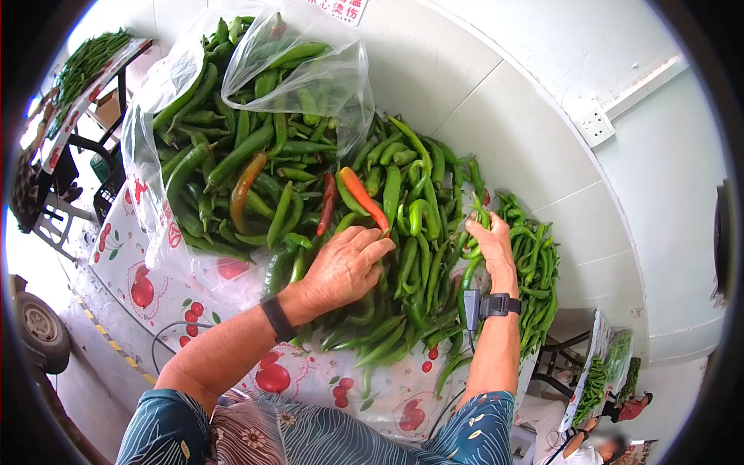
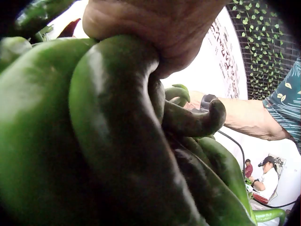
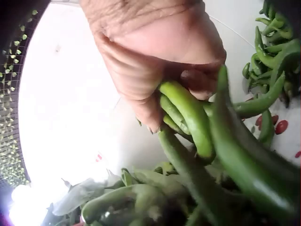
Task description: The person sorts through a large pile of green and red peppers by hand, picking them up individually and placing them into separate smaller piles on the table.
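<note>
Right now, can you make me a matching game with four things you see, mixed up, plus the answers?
1. Socket
2. Table cover
3. Clear bag
4. Right hand

A. Pinching green peppers
B. White, fixed to the wall
C. Packed with peppers
D. Printed with red fruit

Answers: 1-B, 2-D, 3-C, 4-A
</note>
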A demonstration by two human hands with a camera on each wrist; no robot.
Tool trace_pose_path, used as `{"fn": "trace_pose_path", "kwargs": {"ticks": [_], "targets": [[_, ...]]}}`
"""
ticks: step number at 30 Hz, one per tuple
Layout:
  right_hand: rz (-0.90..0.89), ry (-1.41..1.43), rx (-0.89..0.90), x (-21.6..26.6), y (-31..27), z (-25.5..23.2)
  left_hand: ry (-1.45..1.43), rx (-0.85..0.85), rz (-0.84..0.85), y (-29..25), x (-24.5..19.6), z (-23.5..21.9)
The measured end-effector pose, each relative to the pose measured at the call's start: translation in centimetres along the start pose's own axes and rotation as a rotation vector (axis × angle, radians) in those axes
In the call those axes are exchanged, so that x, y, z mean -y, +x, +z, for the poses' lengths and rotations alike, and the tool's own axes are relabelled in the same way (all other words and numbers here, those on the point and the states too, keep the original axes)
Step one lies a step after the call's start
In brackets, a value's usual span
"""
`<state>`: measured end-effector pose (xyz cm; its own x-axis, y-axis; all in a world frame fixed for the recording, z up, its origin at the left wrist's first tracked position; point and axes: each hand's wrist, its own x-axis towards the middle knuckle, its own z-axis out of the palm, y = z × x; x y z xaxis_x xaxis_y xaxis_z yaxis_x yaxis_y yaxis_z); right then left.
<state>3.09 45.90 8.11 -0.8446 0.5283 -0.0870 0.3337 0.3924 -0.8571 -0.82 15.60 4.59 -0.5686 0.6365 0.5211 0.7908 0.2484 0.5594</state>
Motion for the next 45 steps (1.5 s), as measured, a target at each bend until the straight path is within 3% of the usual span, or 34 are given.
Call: {"fn": "trace_pose_path", "kwargs": {"ticks": [3,7,11,14,18,25,30,33,34,38,42,45], "targets": [[-0.149,0.030,-0.104,1.6,0.9,0.7,-0.005,-0.015,0.007,0.0,0.1,0.0],[-0.048,0.167,-0.012,3.1,1.3,1.3,-0.012,-0.018,0.012,0.0,0.1,0.0],[-0.093,0.314,-0.047,3.2,0.8,2.1,-0.018,-0.023,0.016,-0.1,0.4,0.2],[0.018,0.302,-0.043,2.9,-0.1,1.0,-0.001,-0.012,0.008,0.0,0.1,0.0],[0.022,0.358,0.019,0.9,-2.2,-0.1,-0.009,-0.023,0.010,-0.2,0.3,0.3],[0.145,0.094,0.034,-2.2,-9.6,-2.5,-0.034,-0.072,0.047,-0.2,0.5,0.4],[0.133,-0.364,-0.061,-6.1,-14.4,-4.2,0.020,-0.038,0.039,-0.1,0.5,0.5],[0.248,-0.622,-0.046,-7.2,-16.9,-3.6,0.023,-0.030,0.039,-0.3,0.5,0.6],[0.285,-0.577,-0.064,-7.6,-17.4,-3.0,0.030,-0.028,0.038,-0.3,0.5,0.6],[0.157,-0.491,-0.095,-8.8,-17.7,0.0,0.031,-0.018,0.041,-0.1,0.4,0.5],[0.101,-0.432,-0.196,-6.6,-18.0,2.9,0.053,-0.017,0.030,-0.2,0.3,0.5],[0.162,-0.178,-0.258,-7.5,-17.9,2.9,0.061,-0.025,0.030,-0.2,0.4,0.6]]}}
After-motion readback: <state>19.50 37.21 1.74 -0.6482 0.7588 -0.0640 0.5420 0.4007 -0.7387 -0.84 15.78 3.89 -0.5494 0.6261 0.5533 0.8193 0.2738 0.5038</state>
